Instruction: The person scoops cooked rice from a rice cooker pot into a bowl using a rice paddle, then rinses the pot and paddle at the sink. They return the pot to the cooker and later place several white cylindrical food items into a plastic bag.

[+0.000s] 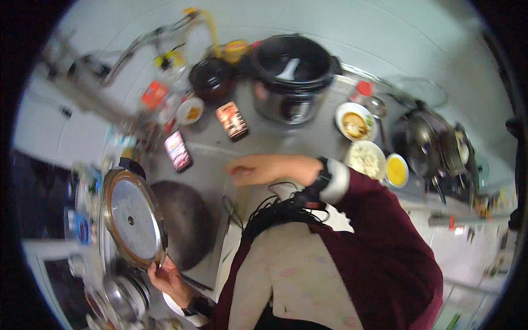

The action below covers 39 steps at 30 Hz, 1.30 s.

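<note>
At the lower left, my left hand (pixel 167 274) grips the edge of a round metal pressure-cooker lid (pixel 136 218), tilted up with its underside and brownish sealing ring showing. Below and beside the lid lies a dark round pan or wok (pixel 185 222), partly hidden by it. My right hand (pixel 255 169) is over the front of the metal counter, blurred, its fingers curled; nothing shows in it. Behind it on the counter stand two phones, one (pixel 232 121) leaning near the middle, the other (pixel 178 151) further left, both with lit screens.
A large black and steel cooker pot (pixel 293 82) stands at the back. To the right are a white bowl with brown sauce (pixel 357 122), a bowl of pale food (pixel 365 161), a bowl of yellow food (pixel 397 170) and dark pans (pixel 420 140). Stacked metal bowls (pixel 126 295) stand lower left.
</note>
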Motion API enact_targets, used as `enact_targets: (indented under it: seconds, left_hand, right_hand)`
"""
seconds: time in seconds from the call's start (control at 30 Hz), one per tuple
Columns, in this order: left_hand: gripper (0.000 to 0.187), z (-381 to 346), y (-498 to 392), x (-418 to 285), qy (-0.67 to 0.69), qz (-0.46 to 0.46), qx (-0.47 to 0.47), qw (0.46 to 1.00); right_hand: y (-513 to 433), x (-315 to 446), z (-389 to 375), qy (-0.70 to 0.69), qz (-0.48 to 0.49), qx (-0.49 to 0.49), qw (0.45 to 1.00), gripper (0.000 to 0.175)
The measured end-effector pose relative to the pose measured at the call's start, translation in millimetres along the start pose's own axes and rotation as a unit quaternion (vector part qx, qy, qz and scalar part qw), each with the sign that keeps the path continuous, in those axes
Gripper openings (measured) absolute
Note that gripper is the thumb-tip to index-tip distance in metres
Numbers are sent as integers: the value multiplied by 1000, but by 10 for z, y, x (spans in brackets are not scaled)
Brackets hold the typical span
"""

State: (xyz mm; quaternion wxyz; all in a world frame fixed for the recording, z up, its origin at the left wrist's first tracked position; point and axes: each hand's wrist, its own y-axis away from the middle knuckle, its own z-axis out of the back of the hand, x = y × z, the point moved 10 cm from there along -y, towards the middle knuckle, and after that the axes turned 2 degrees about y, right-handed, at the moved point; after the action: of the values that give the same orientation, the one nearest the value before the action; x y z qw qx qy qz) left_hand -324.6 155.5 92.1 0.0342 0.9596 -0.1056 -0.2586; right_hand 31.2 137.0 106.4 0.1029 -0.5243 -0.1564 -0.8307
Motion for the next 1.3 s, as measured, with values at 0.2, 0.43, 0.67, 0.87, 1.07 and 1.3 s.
enact_targets:
  seconds: [0.2, 0.43, 0.67, 0.87, 1.07, 1.3]
  left_hand:
    - [41, -1303, -262, 1150, 10, 257, 103, 961]
    - [38, -2297, -377, 2274, -48, 370, 172, 912]
    - [56, -3460, -143, 3491, 84, 501, 242, 827]
    - [53, -2827, -46, 3172, -336, 412, 459, 712]
    - [43, -1595, -679, 2047, -102, 333, 209, 914]
    - [39, -335, -534, 1141, -44, 201, 42, 978]
  right_hand:
    - [-183, 127, 467, -88, 30, -146, 985, 88]
    - [362, -308, 1253, -281, 172, -511, 794, 26]
    - [1859, -75, 2538, -254, 146, -711, 639, 21]
    - [2097, 238, 3562, 22, 3, -741, 671, 36]
    - [1465, 78, 3992, 235, -186, -639, 708, 42]
    - [721, -344, 4076, 335, -311, -524, 719, 41]
